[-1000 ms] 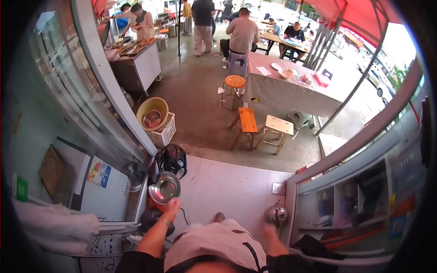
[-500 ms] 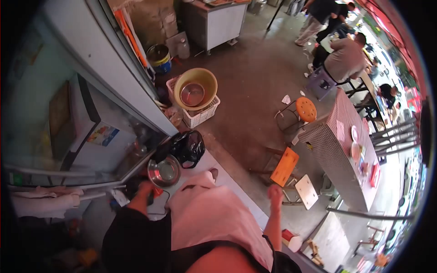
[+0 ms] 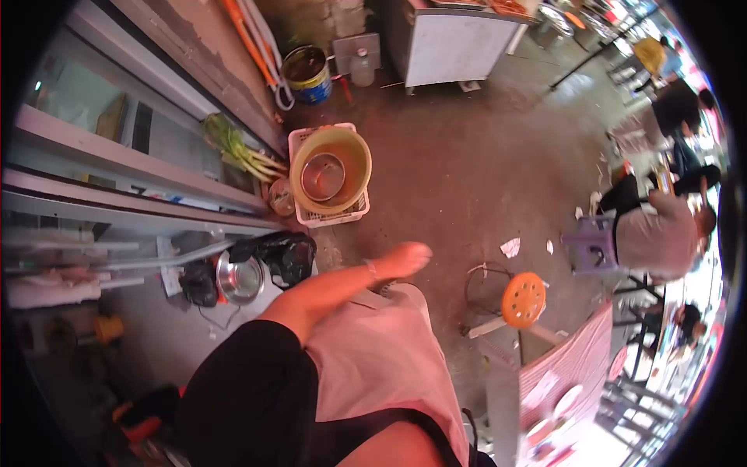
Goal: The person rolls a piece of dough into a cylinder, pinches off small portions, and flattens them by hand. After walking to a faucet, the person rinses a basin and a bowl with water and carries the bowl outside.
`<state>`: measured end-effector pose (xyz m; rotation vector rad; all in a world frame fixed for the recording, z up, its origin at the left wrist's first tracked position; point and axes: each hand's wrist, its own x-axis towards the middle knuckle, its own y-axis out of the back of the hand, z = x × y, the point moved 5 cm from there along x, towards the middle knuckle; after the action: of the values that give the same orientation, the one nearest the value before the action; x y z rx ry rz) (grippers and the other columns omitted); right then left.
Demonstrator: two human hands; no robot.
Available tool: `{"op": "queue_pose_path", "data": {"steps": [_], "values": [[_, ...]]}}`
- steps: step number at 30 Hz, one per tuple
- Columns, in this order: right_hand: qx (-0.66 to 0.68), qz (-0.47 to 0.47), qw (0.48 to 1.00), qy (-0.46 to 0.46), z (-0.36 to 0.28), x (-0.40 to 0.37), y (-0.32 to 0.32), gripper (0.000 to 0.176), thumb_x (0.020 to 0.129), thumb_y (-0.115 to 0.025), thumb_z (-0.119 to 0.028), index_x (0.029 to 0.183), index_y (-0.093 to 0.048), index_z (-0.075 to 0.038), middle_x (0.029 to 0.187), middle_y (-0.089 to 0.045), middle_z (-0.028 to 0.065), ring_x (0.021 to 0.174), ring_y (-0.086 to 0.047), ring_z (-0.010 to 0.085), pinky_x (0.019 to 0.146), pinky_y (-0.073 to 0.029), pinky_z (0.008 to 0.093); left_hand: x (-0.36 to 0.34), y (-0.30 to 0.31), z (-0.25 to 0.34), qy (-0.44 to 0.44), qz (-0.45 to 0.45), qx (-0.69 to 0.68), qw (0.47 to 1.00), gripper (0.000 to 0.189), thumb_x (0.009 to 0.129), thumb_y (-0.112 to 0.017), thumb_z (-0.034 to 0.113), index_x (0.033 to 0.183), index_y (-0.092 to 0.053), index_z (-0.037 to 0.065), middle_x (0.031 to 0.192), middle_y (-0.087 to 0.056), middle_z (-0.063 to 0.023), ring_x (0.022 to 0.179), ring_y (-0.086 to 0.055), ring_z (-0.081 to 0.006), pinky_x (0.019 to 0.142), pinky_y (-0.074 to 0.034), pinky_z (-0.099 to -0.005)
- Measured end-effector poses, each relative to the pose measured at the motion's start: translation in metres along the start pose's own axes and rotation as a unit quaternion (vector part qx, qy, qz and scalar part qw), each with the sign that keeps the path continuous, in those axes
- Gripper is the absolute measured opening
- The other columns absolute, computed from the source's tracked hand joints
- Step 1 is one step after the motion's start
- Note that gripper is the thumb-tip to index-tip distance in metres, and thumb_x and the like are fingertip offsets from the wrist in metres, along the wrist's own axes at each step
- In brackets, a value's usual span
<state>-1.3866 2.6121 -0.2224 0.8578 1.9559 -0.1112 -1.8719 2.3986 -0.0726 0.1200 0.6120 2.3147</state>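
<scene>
My left hand [image 3: 405,257] swings out in front of me over the wet concrete floor, fingers stretched out and holding nothing. Its bare forearm runs back to my black sleeve at the lower left. The nearest things are a black plastic bag [image 3: 284,255] and a steel bowl [image 3: 239,279] on the step to its left. Beyond the hand, a yellow basin [image 3: 352,159] with a small steel bowl [image 3: 322,177] inside rests on a white crate [image 3: 342,214]. My right hand is out of sight.
Green onions [image 3: 237,152] lean against the shopfront frame. A paint bucket [image 3: 306,74] and a white cabinet [image 3: 451,39] stand farther off. At the right are an orange stool [image 3: 523,300], a purple stool [image 3: 591,245], a seated person [image 3: 661,233] and a checkered table [image 3: 576,366].
My view has turned left along the shopfront. My left hand left the steel bowl's side and swung forward; my right hand dropped out of view.
</scene>
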Motion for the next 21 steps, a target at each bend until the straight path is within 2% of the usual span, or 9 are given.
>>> {"op": "queue_pose_path", "data": {"steps": [1,2,4,5,8,13,14,16,21], "values": [[0.006,0.002,0.997,0.079,-0.067,0.049,0.02,0.026,0.096,-0.062,-0.027,0.112,-0.068,-0.007,0.098,-0.069,0.0063,0.086,-0.066,0.019,0.07,-0.054,0.0338,-0.013,0.012,-0.054,0.046,-0.002,0.059,0.997,0.024,0.094,-0.063,0.023,0.109,-0.071,0.007,0.108,-0.072,-0.0141,0.099,-0.069,-0.0311,0.089,-0.054,-0.0392],[0.024,-0.005,0.985,0.173,-0.143,0.097,0.039,0.027,0.097,-0.062,-0.027,0.112,-0.068,-0.007,0.099,-0.069,0.0066,0.088,-0.067,0.0196,0.07,-0.055,0.034,-0.034,0.025,-0.117,0.178,0.028,-0.095,0.979,0.024,0.093,-0.061,0.022,0.107,-0.071,0.005,0.106,-0.073,-0.0151,0.099,-0.069,-0.0313,0.089,-0.054,-0.0392],[-0.024,-0.053,0.947,0.315,-0.337,0.145,0.048,0.026,0.101,-0.06,-0.025,0.118,-0.065,-0.007,0.104,-0.068,0.0052,0.091,-0.065,0.0163,0.075,-0.053,0.0288,-0.086,0.079,-0.183,0.258,0.144,0.116,0.948,0.023,0.09,-0.061,0.02,0.099,-0.074,0.004,0.103,-0.073,-0.0174,0.099,-0.07,-0.0341,0.087,-0.055,-0.0406],[-0.001,-0.001,0.966,0.26,-0.448,0.096,0.009,0.025,0.103,-0.058,-0.023,0.121,-0.063,-0.007,0.103,-0.066,0.0037,0.09,-0.063,0.0133,0.075,-0.052,0.0282,-0.108,0.093,-0.209,0.344,0.185,0.156,0.907,0.022,0.089,-0.059,0.021,0.093,-0.074,0.004,0.096,-0.073,-0.0176,0.093,-0.071,-0.0341,0.082,-0.056,-0.0422],[-0.018,-0.031,0.949,0.312,-0.572,0.136,-0.014,0.027,0.103,-0.058,-0.023,0.121,-0.063,-0.005,0.102,-0.066,0.0044,0.09,-0.061,0.0123,0.078,-0.052,0.028,-0.162,0.122,-0.276,0.572,0.266,0.203,0.748,0.024,0.086,-0.057,0.021,0.08,-0.074,0.006,0.081,-0.073,-0.0183,0.079,-0.072,-0.0352,0.072,-0.057,-0.046],[-0.178,-0.128,0.942,0.253,-0.559,0.23,-0.041,0.023,0.099,-0.062,-0.026,0.114,-0.067,-0.009,0.101,-0.065,0.0003,0.092,-0.06,0.0098,0.077,-0.05,0.026,-0.08,0.077,-0.369,0.576,0.168,0.145,0.787,0.019,0.077,-0.063,0.018,0.072,-0.073,0.003,0.076,-0.07,-0.0199,0.077,-0.07,-0.0392,0.07,-0.056,-0.0487],[-0.286,-0.187,0.907,0.244,-0.54,0.236,-0.044,0.018,0.098,-0.059,-0.019,0.102,-0.069,-0.004,0.092,-0.063,0.0024,0.086,-0.061,0.0129,0.07,-0.051,0.0276,-0.063,0.067,-0.364,0.596,0.271,-0.043,0.754,0.019,0.083,-0.061,0.019,0.08,-0.072,0.003,0.078,-0.07,-0.0172,0.076,-0.07,-0.0346,0.068,-0.057,-0.0463],[-0.449,-0.275,0.846,0.081,-0.484,0.252,-0.025,0.015,0.094,-0.061,-0.02,0.093,-0.068,-0.006,0.087,-0.062,0.0038,0.076,-0.059,0.0131,0.062,-0.049,0.0285,-0.029,0.047,-0.348,0.525,0.547,-0.382,0.529,0.021,0.095,-0.056,0.019,0.098,-0.069,0.004,0.083,-0.07,-0.0118,0.074,-0.071,-0.0253,0.065,-0.059,-0.0416],[-0.514,-0.244,0.819,-0.077,-0.482,0.303,-0.055,0.015,0.094,-0.062,-0.02,0.1,-0.067,-0.007,0.092,-0.063,0.0052,0.081,-0.06,0.0154,0.066,-0.049,0.0303,0.029,0.044,-0.423,0.48,0.625,-0.439,0.433,0.023,0.098,-0.054,0.021,0.108,-0.064,0.002,0.089,-0.068,-0.01,0.077,-0.071,-0.0228,0.067,-0.062,-0.0374]]}}
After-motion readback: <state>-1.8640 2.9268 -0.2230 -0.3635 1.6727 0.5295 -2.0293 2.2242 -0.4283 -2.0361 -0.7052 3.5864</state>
